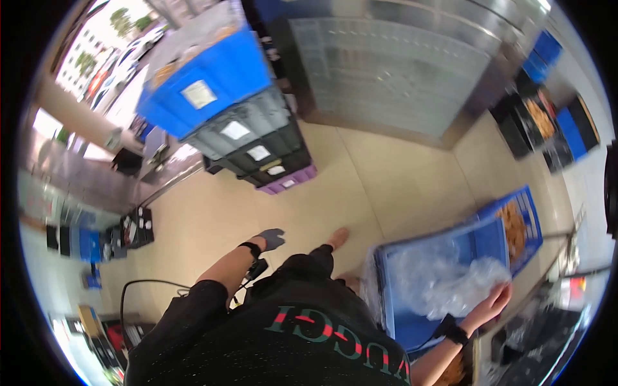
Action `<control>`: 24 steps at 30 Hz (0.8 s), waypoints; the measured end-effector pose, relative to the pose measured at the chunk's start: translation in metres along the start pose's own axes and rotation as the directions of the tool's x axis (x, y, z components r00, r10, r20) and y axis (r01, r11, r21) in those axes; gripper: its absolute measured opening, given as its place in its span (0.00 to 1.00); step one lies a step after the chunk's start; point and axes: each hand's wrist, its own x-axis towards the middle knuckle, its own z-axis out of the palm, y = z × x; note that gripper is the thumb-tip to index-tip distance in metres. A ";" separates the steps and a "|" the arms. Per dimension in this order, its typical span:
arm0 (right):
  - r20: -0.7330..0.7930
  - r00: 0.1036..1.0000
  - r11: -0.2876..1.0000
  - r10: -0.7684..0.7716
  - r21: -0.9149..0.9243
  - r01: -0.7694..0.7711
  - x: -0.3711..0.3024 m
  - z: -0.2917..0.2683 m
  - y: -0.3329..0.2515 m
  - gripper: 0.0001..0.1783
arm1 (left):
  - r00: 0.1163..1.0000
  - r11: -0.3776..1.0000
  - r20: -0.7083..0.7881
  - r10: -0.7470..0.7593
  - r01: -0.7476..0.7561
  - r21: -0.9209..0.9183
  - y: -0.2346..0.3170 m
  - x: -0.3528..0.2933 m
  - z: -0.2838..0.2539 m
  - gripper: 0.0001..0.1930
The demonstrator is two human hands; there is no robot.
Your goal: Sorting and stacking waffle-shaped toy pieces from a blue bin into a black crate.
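My right hand (490, 301), bare with a black band at the wrist, reaches over the near right side of a blue crate (394, 293). Its fingers are closed at the edge of a crumpled clear plastic bag (444, 289) that lies inside the crate and hangs over its left rim. My left hand (270, 238) hangs low in front of me, apart from the crate. It appears to wear a grey glove, with the fingers stretched out and nothing seen in them.
Stacked crates (248, 138), blue on top, then grey, black and purple, stand ahead to the left. A metal cabinet (386, 71) is at the far side. Beyond the blue crate sits a blue basket (529, 215) of brown pieces. A black cable (138, 281) curves at left.
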 end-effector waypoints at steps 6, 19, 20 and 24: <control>0.645 0.764 0.680 0.013 -0.566 0.466 -0.115 0.013 0.122 0.23 | 0.990 0.999 0.142 0.009 -0.003 -0.041 0.016 0.024 0.005 0.28; -0.117 0.987 0.684 0.109 -0.711 -0.160 -0.107 -0.114 0.121 0.21 | 0.809 0.808 0.180 0.559 -0.580 0.101 0.339 0.096 0.068 0.29; -0.138 0.896 0.681 0.423 -0.604 -0.414 -0.111 -0.125 0.142 0.24 | 0.810 0.811 0.151 0.566 -0.581 0.076 0.362 0.100 0.080 0.30; -0.144 0.825 0.583 0.546 -0.642 -0.498 -0.138 -0.122 0.163 0.32 | 0.824 0.815 0.097 0.558 -0.567 0.121 0.430 0.121 0.120 0.33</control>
